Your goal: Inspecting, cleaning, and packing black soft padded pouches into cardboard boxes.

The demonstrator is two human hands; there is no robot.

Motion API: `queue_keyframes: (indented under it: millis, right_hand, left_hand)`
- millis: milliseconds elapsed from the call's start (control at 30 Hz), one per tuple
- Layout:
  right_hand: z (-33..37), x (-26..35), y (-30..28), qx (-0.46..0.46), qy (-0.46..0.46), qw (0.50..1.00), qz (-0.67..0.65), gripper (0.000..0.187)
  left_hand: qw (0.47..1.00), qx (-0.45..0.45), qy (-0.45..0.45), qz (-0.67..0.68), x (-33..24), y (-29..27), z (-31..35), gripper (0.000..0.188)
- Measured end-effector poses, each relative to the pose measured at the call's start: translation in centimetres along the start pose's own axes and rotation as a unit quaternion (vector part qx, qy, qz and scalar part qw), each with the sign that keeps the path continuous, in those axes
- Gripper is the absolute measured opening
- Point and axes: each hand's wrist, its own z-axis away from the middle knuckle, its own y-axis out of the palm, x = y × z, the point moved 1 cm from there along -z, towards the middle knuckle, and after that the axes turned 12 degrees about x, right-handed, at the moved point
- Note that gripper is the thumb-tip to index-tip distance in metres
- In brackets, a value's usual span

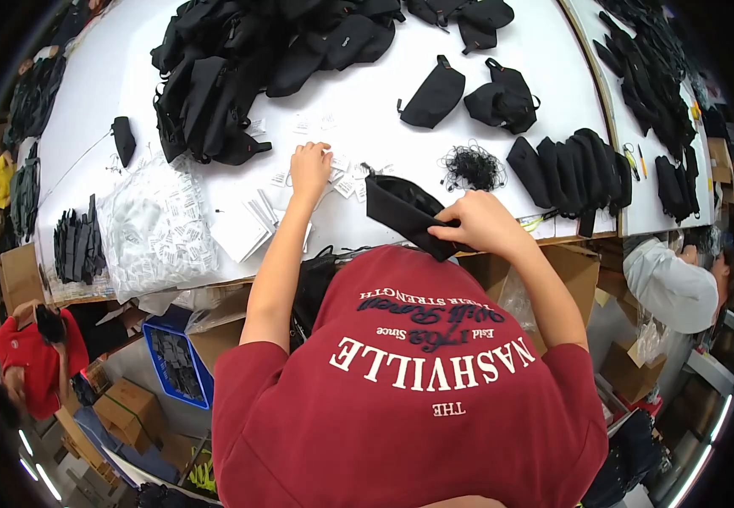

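My right hand [472, 222] grips the edge of an open black zip pouch [405, 207], which is tilted at the table's front edge with its mouth upward. Out over the white table, my left hand [310, 172] reaches among small white labels [348, 179]. Its fingers are bent together at the tips; whatever they pinch is too small to make out. A stack of white cards [248, 227] lies nearer me, beside my left forearm. Right of the pouch sits a tangle of thin black cords [473, 166].
A large heap of black bags [215, 102] covers the back left. Two black pouches [433, 95] lie behind the cords, and a row of folded ones [566, 173] is at right. A clear bag of labels [157, 224] stands left. Other people [33, 364] work nearby.
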Motion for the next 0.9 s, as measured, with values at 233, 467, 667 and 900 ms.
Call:
queue_keyframes:
  millis: [233,467,667,900]
  right_hand:
    - [-0.8,0.0,0.9,-0.052,-0.023,0.997,0.061,0.023]
    - [-0.3,-0.1,1.9,-0.110,-0.038,0.985,0.129,0.021]
    - [1.4,2.1,0.5,-0.135,-0.064,0.980,0.130,0.018]
    - [3.8,5.2,-0.1,-0.242,-0.164,0.955,0.057,0.020]
  left_hand:
    - [0.987,-0.155,0.032,-0.039,-2.6,0.8,1.3,0.026]
    - [0.943,-0.132,0.149,0.267,-9.8,-4.2,5.1,0.022]
    - [0.949,-0.123,0.285,0.045,-14.2,-7.5,11.8,0.046]
    - [0.668,0.083,0.226,0.704,-10.3,-6.2,12.8,0.039]
